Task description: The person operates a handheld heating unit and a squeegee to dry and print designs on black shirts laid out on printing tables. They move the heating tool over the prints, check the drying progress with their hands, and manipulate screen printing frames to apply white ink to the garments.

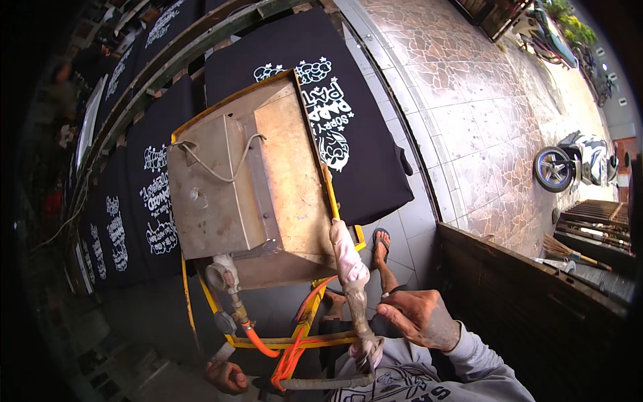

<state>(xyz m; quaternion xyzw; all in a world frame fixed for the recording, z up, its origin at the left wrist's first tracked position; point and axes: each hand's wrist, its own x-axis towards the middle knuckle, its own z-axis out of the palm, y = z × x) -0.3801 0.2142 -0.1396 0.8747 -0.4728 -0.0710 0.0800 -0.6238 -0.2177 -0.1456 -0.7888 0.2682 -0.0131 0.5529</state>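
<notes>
A boxy metal heater panel (218, 194) on a yellow frame (315, 308) hangs over black T-shirts (372, 141) with white prints. My right hand (418, 318) is curled closed at the right of the cloth-wrapped upright pipe (358, 301). A dark bit shows by its fingers, too hidden to name. At lower left, my left hand (226, 376) is closed, near the end of a grey wrapped bar (328, 382); what it holds, if anything, I cannot make out. An orange hose (258, 340) runs from a metal valve (238, 308) under the panel, and its loops hang between my hands.
More printed black shirts (110, 234) lie on boards along the left. Below the panel, my sandalled foot (382, 244) stands on grey tiles. A dark wooden ledge (516, 268) runs along the right. Farther off are a motorcycle (576, 161) and a broom (573, 253).
</notes>
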